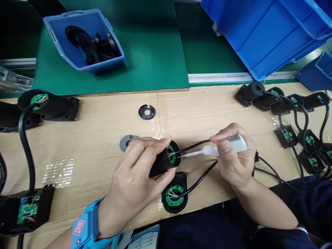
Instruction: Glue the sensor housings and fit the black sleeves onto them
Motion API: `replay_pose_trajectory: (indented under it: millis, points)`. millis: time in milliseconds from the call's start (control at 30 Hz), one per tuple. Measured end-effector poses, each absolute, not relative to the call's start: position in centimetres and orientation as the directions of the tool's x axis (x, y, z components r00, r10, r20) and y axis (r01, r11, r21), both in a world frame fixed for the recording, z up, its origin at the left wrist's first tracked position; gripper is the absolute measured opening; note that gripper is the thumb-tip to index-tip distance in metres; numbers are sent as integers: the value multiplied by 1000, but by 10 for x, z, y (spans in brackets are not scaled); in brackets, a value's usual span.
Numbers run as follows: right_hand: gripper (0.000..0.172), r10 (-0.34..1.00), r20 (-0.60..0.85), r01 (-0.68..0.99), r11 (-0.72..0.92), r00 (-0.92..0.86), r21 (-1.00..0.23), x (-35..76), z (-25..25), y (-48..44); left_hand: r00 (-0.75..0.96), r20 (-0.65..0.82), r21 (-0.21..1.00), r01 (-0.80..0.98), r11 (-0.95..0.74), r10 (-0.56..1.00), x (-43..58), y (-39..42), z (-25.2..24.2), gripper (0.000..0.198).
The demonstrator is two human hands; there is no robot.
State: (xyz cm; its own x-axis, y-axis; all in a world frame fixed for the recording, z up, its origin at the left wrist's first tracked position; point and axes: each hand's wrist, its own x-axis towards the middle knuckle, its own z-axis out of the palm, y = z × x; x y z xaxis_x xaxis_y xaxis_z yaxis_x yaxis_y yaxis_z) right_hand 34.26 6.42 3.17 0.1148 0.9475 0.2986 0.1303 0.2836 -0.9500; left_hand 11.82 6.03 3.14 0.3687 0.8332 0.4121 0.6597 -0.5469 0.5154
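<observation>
My left hand (141, 169), with a blue strap at its wrist, is wrapped round a black cylindrical housing (158, 165). The housing lies tilted, its open end facing right, with a green circuit board (171, 154) and coloured wires inside. In my right hand (236, 159) is a white glue bottle (240, 143); its thin nozzle tip reaches the rim of the housing's opening. Just below stands a second black housing (174, 193) with a green ring board and a cable. A grey disc (127, 141) lies partly behind my left hand, and a black notched ring (147, 112) sits farther back.
A blue bin (85, 67) of black parts stands on the green mat (155, 52). Large blue crates (272, 38) are at back right. Cabled black housings (249, 93) line the right; another housing (59, 107) and an opened box (44, 211) are at left.
</observation>
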Motion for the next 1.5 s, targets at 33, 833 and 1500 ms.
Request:
replay_pose_trajectory:
  millis: [33, 833, 1500]
  points:
    - [20, 948, 298, 140, 283, 107, -949, 343, 32, 64, 373, 413, 508, 663, -550, 831, 118, 60, 32, 47]
    - [19, 865, 498, 347, 488, -66, -801, 351, 30, 52, 351, 266, 610, 659, -439, 898, 116, 63, 35, 44]
    - [35, 956, 150, -62, 171, 250, -983, 341, 35, 76, 366, 289, 621, 632, -464, 885, 116, 64, 32, 47]
